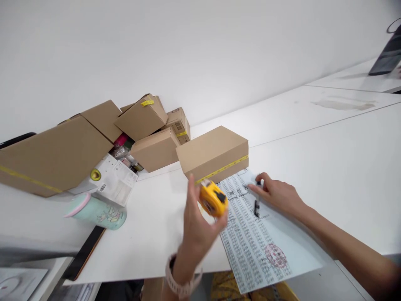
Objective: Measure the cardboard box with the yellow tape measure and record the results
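Left hand up over table, tape measure in its grip; pale band on wrist. Right hand low over printed sheet, thumb and finger at pen; grip unclear. Sheet bears red stamp, overhangs near edge. Box just beyond, yellow strip along side. More boxes piled left; mint tumbler nearer.

Head view, forward and down at hands

The sheet of paper reads "Testing Report" near its top and bears a red round stamp, too blurred to read.
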The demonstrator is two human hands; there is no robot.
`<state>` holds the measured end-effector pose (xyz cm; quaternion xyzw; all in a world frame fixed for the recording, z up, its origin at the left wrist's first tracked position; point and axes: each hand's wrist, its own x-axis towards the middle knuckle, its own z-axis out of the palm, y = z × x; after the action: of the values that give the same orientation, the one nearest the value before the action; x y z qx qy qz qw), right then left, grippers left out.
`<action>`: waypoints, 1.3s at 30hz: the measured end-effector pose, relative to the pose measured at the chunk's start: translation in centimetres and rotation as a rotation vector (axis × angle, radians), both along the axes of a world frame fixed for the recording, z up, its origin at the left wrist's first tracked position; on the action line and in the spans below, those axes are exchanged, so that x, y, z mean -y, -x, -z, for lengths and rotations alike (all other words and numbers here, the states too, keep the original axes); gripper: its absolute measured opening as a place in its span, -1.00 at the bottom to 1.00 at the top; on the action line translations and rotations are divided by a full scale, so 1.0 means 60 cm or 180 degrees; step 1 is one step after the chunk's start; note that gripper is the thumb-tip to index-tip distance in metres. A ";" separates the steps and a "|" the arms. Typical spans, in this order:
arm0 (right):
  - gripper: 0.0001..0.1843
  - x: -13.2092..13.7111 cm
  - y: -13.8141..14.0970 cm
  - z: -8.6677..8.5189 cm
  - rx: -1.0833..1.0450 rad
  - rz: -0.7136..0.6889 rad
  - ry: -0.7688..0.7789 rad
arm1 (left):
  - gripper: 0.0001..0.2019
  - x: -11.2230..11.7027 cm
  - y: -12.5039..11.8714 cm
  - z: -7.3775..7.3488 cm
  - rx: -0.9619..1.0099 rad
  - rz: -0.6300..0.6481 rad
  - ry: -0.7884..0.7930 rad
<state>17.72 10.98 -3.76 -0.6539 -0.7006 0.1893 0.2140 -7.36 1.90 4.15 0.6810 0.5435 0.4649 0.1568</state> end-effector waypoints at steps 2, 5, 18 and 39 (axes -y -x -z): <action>-0.65 -0.007 0.011 0.012 0.0285 -0.0175 -0.0028 | 0.03 -0.063 0.012 -0.045 -0.0570 -0.0170 -0.0471; -0.68 -0.007 0.010 0.027 0.0259 -0.0405 -0.0162 | -0.12 -0.153 0.021 -0.094 -0.1288 -0.0290 -0.0910; -0.68 -0.002 -0.034 0.023 -0.2002 -0.0550 0.0266 | -0.38 -0.266 0.043 -0.029 -0.2145 -0.0135 -0.0690; -0.58 0.000 -0.007 0.005 -0.2820 0.0111 0.0596 | -0.21 -0.098 -0.034 0.153 -0.2483 0.2183 0.0514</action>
<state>18.14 10.95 -4.07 -0.5381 -0.5102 0.5098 0.4363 -5.32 7.77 -5.04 0.9280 0.3415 0.0554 0.1379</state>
